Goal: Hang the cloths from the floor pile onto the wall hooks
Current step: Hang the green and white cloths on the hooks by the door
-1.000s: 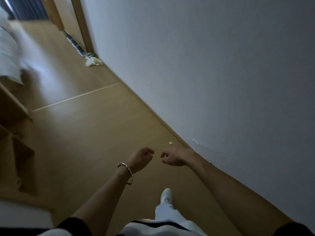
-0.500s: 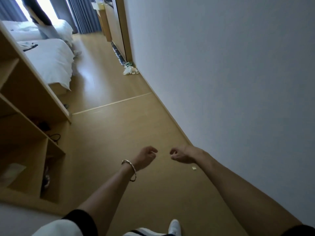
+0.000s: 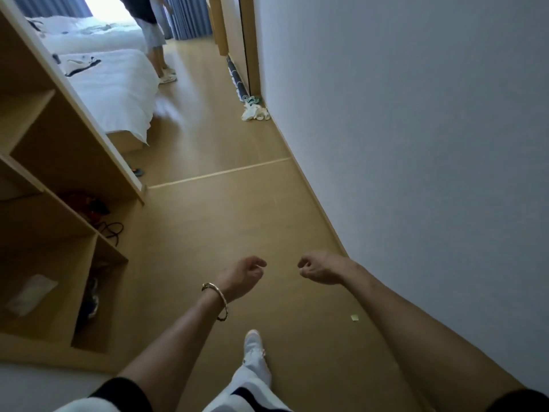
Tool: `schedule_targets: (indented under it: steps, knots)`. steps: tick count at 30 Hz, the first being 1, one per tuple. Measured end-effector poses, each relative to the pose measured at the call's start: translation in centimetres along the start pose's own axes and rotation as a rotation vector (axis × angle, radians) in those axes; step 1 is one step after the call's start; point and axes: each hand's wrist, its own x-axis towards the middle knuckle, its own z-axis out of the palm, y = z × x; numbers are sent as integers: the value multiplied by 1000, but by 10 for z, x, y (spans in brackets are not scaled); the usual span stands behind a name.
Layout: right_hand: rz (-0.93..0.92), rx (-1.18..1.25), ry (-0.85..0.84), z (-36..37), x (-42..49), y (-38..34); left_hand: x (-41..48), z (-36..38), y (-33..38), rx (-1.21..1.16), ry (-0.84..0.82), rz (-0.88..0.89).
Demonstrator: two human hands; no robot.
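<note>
2 bare hands are held out low over the wooden floor (image 3: 225, 221). The left hand (image 3: 243, 278), with a metal bracelet (image 3: 217, 298) at its wrist, is seen with fingers loosely curled and nothing held in them. The right hand (image 3: 319, 269) is likewise loosely curled around nothing, close to the grey wall (image 3: 416, 144). The 2 hands are separated by a small gap. The pile of cloths (image 3: 255, 112) is found well ahead of both hands, on the floor against the foot of the same wall, just in front of a rolled mat (image 3: 237, 81). It is touched by neither hand. A wooden shelf unit (image 3: 59, 173) is seen on the left, a white bed (image 3: 116, 84) beyond it, and another person (image 3: 154, 34) beside the bed. 1 white shoe (image 3: 253, 341) is seen below the hands.
</note>
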Motion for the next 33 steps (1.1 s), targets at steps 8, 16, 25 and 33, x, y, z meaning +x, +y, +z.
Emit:
schedule_targets:
  steps: [8, 16, 25, 33]
  knots:
    - [9, -128, -89, -62, 120, -34, 118, -53, -15, -79, 31, -26]
    - [32, -113, -33, -159, 263, -86, 254, -153, -29, -60, 50, -30]
    - [-8, -32, -72, -221, 366, -114, 369, -224, -25, -33, 14, -18]
    - [-61, -83, -72, -318, 475, -107, 487, -275, -8, -51, 42, -88]
